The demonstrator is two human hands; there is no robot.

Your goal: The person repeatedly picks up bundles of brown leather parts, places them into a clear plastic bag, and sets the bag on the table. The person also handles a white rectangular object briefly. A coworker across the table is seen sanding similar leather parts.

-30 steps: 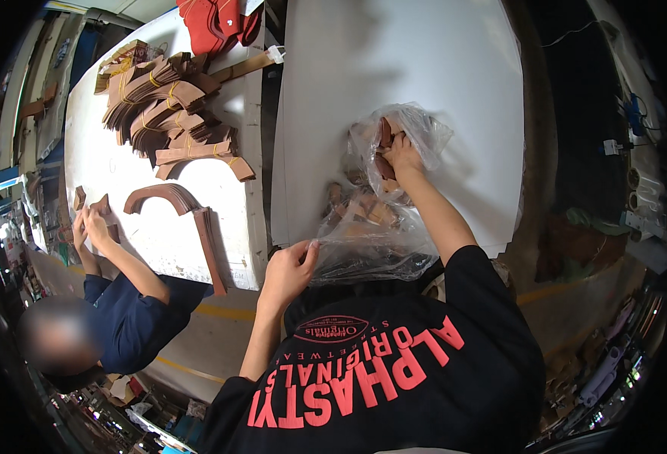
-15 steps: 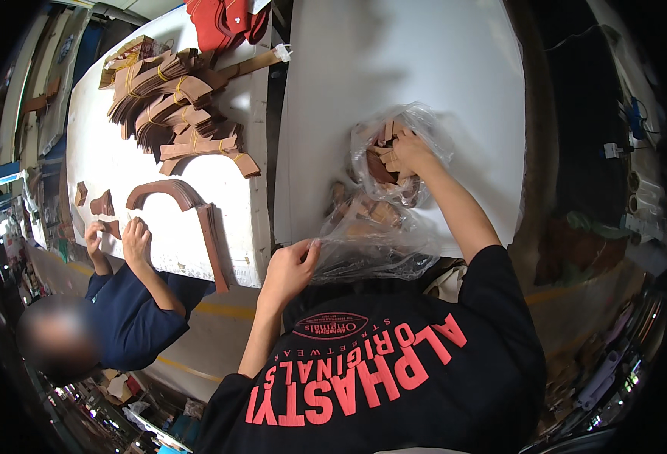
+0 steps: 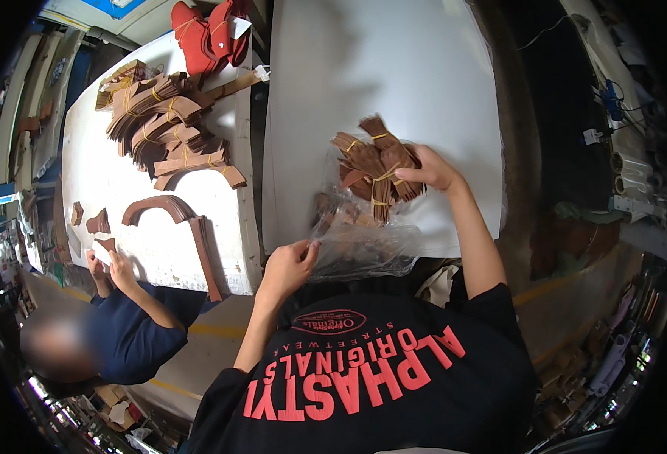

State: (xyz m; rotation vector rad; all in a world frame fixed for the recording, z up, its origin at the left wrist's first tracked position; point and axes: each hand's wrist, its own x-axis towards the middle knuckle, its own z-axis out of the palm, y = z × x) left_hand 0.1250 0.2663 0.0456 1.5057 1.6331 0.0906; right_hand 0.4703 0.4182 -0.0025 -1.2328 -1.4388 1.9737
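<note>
My right hand [image 3: 435, 170] grips a cluster of brown leather-like strip bundles [image 3: 379, 168], tied with yellow rubber bands, just above the clear plastic bag [image 3: 367, 246]. Their cut ends fan out in several directions. My left hand [image 3: 291, 265] is closed at the near left side of that bag, pinching its edge between thumb and fingers. Through the crumpled film, more brown pieces [image 3: 341, 212] show inside the bag, partly covered by the lifted bundles. The bag lies at the near end of a white table [image 3: 303, 113].
On the white table to the left lie stacked brown strip bundles [image 3: 159, 125], a curved brown piece [image 3: 155, 206], a long strip stack [image 3: 205, 257] and red pieces [image 3: 201, 38]. A co-worker's hands [image 3: 118, 268] hold a small piece there. A gap separates the tables.
My right hand has come up out of the bag with the banded strip bundles in its grip. My left hand keeps its hold on the bag's edge. The view has shifted slightly.
</note>
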